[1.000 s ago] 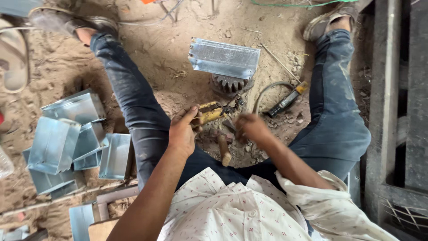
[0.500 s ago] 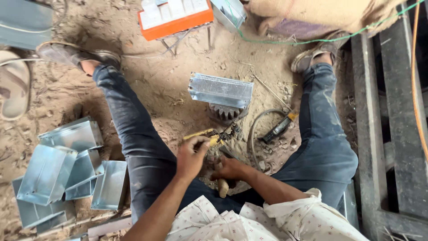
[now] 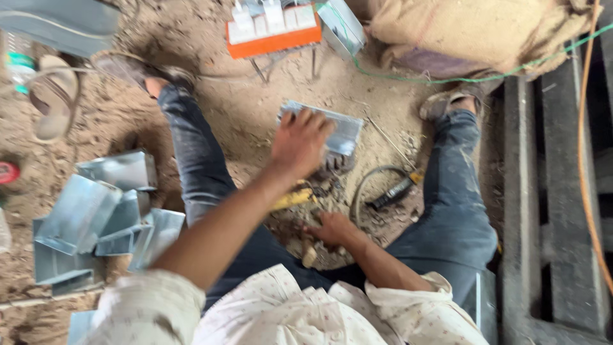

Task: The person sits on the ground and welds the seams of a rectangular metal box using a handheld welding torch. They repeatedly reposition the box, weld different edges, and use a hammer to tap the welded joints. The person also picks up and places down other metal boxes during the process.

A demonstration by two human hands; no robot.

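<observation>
My left hand (image 3: 300, 144) is stretched out forward, arm nearly straight, palm down on the folded sheet-metal box (image 3: 329, 131) lying on the dirt floor (image 3: 242, 108) between my spread legs. Fingers spread over its near top edge, touching it; can't tell if they're actually curled round it or just resting, picture is blurred there. My right hand (image 3: 332, 228) is low and close to my body, elbow bent, fingers loosely curled down onto the ground just beside a wooden handle (image 3: 309, 255); grip on anything not clear, can't tell. A yellow-handled tool (image 3: 292, 199) lies between the two hands, under my left forearm. A black cable (image 3: 364, 188) loops right of it, near my right knee. Pile of similar metal boxes (image 3: 96, 217) sits outside my left leg, well apart from the one I'm touching. Orange tray (image 3: 271, 41) stands beyond the box, near the top.
</observation>
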